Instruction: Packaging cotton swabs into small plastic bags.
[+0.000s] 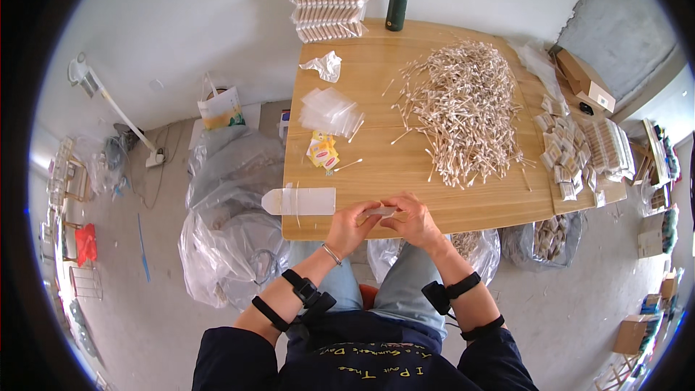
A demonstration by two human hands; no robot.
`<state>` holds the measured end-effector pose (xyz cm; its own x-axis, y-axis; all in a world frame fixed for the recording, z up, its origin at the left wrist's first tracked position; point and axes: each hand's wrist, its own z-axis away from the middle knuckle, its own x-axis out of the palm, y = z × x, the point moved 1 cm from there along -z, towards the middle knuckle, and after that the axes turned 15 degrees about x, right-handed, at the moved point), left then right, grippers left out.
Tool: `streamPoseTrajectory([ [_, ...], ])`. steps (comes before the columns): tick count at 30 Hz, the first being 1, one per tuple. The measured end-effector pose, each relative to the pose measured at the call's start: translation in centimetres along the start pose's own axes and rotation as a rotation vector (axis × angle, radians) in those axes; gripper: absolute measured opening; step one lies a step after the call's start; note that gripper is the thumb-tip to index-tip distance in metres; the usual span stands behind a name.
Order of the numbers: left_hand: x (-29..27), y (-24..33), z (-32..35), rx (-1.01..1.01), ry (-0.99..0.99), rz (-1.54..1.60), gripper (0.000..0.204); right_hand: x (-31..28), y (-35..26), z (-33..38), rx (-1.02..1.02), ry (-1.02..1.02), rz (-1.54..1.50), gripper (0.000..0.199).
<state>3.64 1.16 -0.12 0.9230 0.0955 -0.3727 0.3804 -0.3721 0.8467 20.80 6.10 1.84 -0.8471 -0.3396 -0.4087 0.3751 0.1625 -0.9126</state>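
Your left hand (350, 226) and right hand (413, 219) both pinch a small clear bag (379, 211) at the table's (376, 174) six o'clock edge; cotton swab pile (463, 112) at one o'clock.

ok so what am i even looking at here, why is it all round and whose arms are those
It is one picture from a wide fisheye camera worn on a person's head, looking down, so straight edges bend. The arms are the wearer's own, with black straps on the forearms. The left hand and right hand together hold a small clear plastic packet at the near edge of a light wooden table. On it lie a big heap of cotton swabs, a stack of empty clear bags, small yellow packets and a dark green bottle.
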Motion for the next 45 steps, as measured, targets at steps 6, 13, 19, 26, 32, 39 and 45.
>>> streamPoseTrajectory([
  [6, 0.5, -0.4, -0.2, 0.041, -0.053, -0.076, 0.024, 0.0, 1.2, -0.2, -0.048, 0.049, 0.083, 0.025],
  [13, 0.0, -0.9, 0.0, -0.010, 0.071, 0.126, 0.029, -0.1, 1.2, -0.6, -0.085, 0.023, 0.107, 0.028],
  [19, -0.7, -0.3, -0.2, 0.048, -0.039, -0.055, 0.025, -0.2, 1.7, -0.3, 0.020, -0.001, 0.007, 0.029],
  [26, -0.3, -1.3, 0.2, 0.056, -0.006, 0.052, 0.023, -0.1, 2.2, -0.4, 0.081, -0.026, -0.005, 0.023],
  [32, -0.5, -0.2, -0.6, 0.060, 0.014, 0.104, 0.019, -0.2, 2.0, -0.3, -0.035, -0.004, 0.024, 0.022],
  [39, -0.2, 0.1, -0.4, 0.165, -0.008, -0.046, 0.014, 0.1, 2.2, -0.1, 0.001, 0.021, -0.008, 0.019],
  [45, 0.8, -1.0, 0.2, -0.135, 0.046, 0.411, 0.011, 0.7, 2.9, -0.1, 0.180, -0.080, -0.078, 0.013],
])
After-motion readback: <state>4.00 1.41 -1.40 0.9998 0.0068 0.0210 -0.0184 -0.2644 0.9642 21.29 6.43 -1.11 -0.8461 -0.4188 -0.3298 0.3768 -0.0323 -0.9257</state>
